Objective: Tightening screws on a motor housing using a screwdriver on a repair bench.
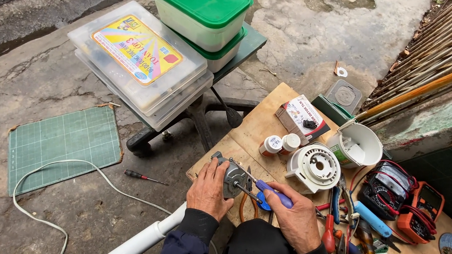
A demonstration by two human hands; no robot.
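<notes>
Grey metal motor [232,178] sits at the wooden counter's [266,118] near edge, left hand [207,190] closed around it. Right hand [295,214] grips a blue-handled screwdriver [264,186], tip against the motor; the white fan housing [313,167] lies just right. A screw seems to be under work, needing steady pressure.

The left hand [207,190] grips a small grey motor [233,176] on the wooden board [263,122]. The right hand [296,214] holds a blue-handled screwdriver [269,188] against it, beside a white round housing [314,166]

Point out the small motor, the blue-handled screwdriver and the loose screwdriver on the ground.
small motor [232,177], head view, grey end face.
blue-handled screwdriver [274,193], head view, blue handle.
loose screwdriver [134,175], head view, dark handle.
</notes>
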